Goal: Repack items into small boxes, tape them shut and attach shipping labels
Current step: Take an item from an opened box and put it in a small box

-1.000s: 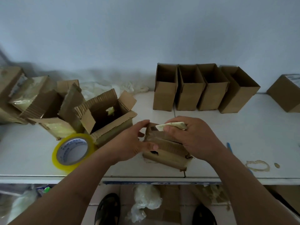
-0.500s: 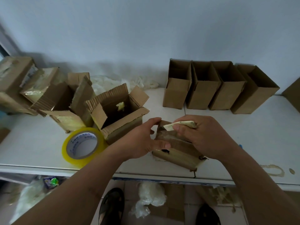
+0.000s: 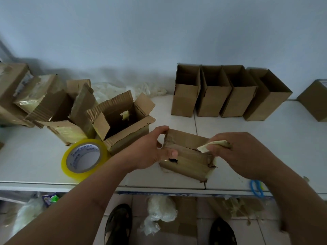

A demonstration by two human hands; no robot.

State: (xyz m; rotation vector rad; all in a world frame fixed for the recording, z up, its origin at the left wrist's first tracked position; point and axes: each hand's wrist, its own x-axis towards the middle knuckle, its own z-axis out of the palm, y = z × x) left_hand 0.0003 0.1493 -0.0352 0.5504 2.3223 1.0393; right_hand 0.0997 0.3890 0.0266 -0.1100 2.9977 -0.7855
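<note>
A small taped cardboard parcel (image 3: 187, 156) lies near the front edge of the white table (image 3: 265, 138), with a torn hole in its near face. My left hand (image 3: 150, 151) grips its left end, thumb on the front and fingers over the top corner. My right hand (image 3: 242, 154) pinches a pale strip of peeled tape (image 3: 210, 145) at the parcel's upper right. A roll of yellowish clear tape (image 3: 83, 159) lies flat to the left. Four small open boxes (image 3: 228, 92) stand in a row at the back.
An opened box (image 3: 122, 121) with raised flaps stands left of the parcel, with more opened and taped boxes (image 3: 44, 106) behind it. Another box (image 3: 315, 101) sits at the far right. Blue scissor handles (image 3: 256, 188) lie at the front edge. Plastic bags and my feet show below.
My right hand has pulled the tape strip to the right, away from the parcel's top. My left hand keeps its grip on the left end. The camera shifted slightly.
</note>
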